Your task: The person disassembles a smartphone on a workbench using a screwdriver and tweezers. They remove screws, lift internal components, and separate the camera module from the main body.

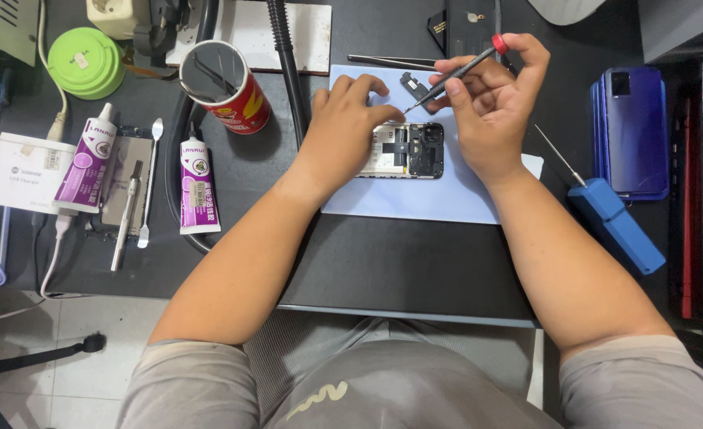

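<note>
Tubes of glue [88,163] are lying at the left of the dark desk [383,262], a second tube [197,189] just right of them, with a metal spudger [148,181] resting between. Farther back, a green round case [88,61] and a red cup [228,86] holding tools are sitting near the far edge. In the middle, a pale blue mat [415,202] is carrying an opened phone [409,150], its back cover off and its insides showing. The left hand [343,127] is pressing down on the phone's left part, fingers curled over it and pinning it to the mat. The right hand [490,99] is gripping a screwdriver [455,74] with a red cap, index fingertip sitting on the cap, the tip pointing down-left at the phone's far edge beside the left fingertips. Tweezers [387,59] are lying just beyond the mat. At the right, a blue block [618,222] with a thin probe sticking out is lying near a blue phone [633,131].
</note>
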Demonstrator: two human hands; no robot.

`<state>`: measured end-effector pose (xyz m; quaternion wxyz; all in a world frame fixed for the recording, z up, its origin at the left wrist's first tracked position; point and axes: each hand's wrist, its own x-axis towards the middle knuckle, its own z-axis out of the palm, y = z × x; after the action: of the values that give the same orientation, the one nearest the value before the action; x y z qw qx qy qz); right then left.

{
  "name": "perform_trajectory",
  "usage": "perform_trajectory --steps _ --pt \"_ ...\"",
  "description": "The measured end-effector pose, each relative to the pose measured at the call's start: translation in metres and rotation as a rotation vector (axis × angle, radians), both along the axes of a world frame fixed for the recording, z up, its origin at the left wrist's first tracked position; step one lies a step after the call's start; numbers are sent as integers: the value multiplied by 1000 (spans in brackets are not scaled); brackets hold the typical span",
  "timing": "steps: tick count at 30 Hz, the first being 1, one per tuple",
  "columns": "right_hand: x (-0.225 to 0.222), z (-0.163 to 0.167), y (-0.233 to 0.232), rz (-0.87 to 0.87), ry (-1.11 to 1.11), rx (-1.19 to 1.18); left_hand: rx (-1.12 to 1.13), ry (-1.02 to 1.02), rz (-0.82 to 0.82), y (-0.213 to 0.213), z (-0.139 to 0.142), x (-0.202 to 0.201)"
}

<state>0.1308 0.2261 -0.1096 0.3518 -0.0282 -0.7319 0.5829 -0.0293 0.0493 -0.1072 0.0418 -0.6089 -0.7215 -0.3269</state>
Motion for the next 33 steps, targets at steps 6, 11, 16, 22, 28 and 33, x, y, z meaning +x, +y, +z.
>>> perform_trajectory --steps 6,11,16,22,28,33 --pt "-3 -12 7 -6 -4 -9 25 53 76 7 -12 -5" --pt "-9 -20 12 -13 -3 -16 40 32 45 16 -22 -7" --pt "-11 -39 23 -14 -3 -10 3 -17 22 29 -41 -10" --pt "-10 -51 30 -1 -7 13 18 -68 -13 30 -47 -9" --pt "-8 -55 32 -11 -17 8 32 -37 37 34 -53 -13" --pt "-7 -56 33 -14 -16 8 47 -83 38 34 -55 -14"
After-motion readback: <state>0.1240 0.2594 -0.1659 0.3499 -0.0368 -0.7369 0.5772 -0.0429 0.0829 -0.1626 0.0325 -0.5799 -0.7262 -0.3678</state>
